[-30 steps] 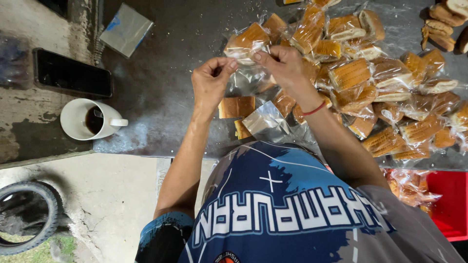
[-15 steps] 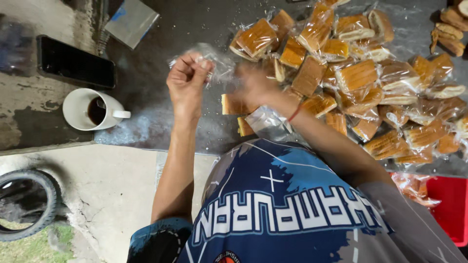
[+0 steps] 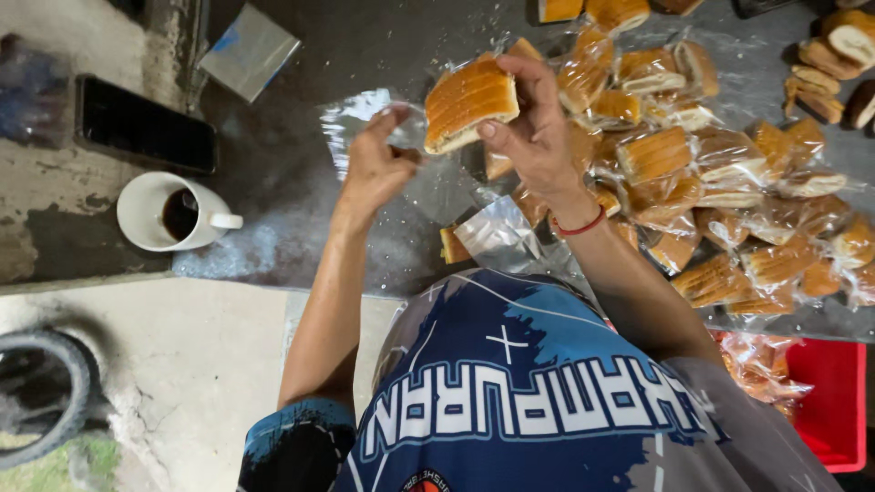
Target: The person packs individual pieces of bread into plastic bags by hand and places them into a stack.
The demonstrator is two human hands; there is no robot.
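My left hand (image 3: pixel 378 164) pinches the edge of a clear plastic bag (image 3: pixel 357 117) held above the dark table (image 3: pixel 310 210). My right hand (image 3: pixel 533 132) grips a golden ridged bread loaf (image 3: pixel 467 100) with its cut end right beside the bag's mouth. A red band circles my right wrist. Several bagged loaves (image 3: pixel 720 173) lie heaped on the table to the right. A stack of empty clear bags (image 3: pixel 501 239) and an unwrapped loaf (image 3: pixel 454 246) sit just below my hands.
A white mug of dark drink (image 3: pixel 173 214) stands at the table's left edge, a black phone (image 3: pixel 146 126) beyond it. A flat packet of bags (image 3: pixel 248 50) lies at top left. A red crate (image 3: pixel 829 401) sits at lower right, a tyre (image 3: pixel 41 401) at lower left.
My right hand dropped to the pile, picked up a bare loaf and lifted it to the bag. My left hand stayed raised, holding a fresh bag.
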